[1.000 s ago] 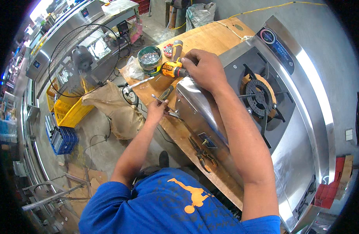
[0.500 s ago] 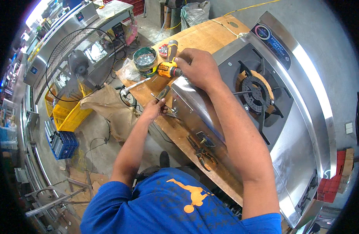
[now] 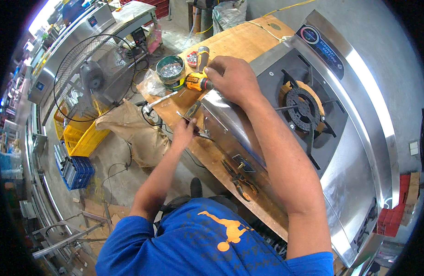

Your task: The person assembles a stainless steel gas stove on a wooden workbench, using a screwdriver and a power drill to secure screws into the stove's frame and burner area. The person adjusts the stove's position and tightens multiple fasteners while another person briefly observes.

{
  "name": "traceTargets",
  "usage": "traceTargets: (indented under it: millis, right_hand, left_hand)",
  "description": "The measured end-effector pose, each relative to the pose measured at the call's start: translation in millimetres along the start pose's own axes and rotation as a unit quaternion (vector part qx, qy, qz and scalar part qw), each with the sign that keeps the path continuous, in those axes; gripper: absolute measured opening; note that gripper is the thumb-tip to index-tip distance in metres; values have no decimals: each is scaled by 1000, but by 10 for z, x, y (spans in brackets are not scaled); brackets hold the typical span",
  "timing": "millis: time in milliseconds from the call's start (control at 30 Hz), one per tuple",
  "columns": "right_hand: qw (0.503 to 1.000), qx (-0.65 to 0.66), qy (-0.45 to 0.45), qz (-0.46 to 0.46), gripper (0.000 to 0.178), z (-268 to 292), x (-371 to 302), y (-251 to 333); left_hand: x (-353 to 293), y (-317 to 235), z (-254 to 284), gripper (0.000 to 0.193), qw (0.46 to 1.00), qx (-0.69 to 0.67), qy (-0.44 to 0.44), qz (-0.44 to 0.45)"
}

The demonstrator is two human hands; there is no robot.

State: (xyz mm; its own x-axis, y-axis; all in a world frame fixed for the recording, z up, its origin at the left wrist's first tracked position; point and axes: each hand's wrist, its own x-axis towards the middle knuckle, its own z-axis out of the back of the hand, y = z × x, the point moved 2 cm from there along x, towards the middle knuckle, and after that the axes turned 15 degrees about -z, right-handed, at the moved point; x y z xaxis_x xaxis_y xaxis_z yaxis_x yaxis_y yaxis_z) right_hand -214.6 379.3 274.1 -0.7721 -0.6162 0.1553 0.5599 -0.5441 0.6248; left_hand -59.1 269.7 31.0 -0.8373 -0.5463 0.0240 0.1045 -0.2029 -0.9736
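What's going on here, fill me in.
A person in a blue shirt is at a wooden bench bearing a stainless-steel gas stove. Their left hand holds a slim metal tool near the stove's front. The right hand is over the stove's corner, close to a yellow drill; contact is unclear. Pliers lie on the bench.

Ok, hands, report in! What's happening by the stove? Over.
Left hand gripping slim metal tool. Right hand over gas stove corner, beside power drill, grip unclear. Pliers lying alongside stove.
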Motion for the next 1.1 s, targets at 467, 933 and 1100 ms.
traceTargets:
  millis: [467,933,1100]
  right_hand:
    - [1000,8,-1,10,27,17,-17,-11]
    - [1000,-6,7,-13,27,39,-18,30]
    - [1000,0,5,4,26,27,-18,25]
  left_hand:
    - [-829,-151,-291,26,965,165,105,-176]
    - [-428,179,-201,33,971,219,81,-41]
    - [-495,187,-204,41,967,235,95,7]
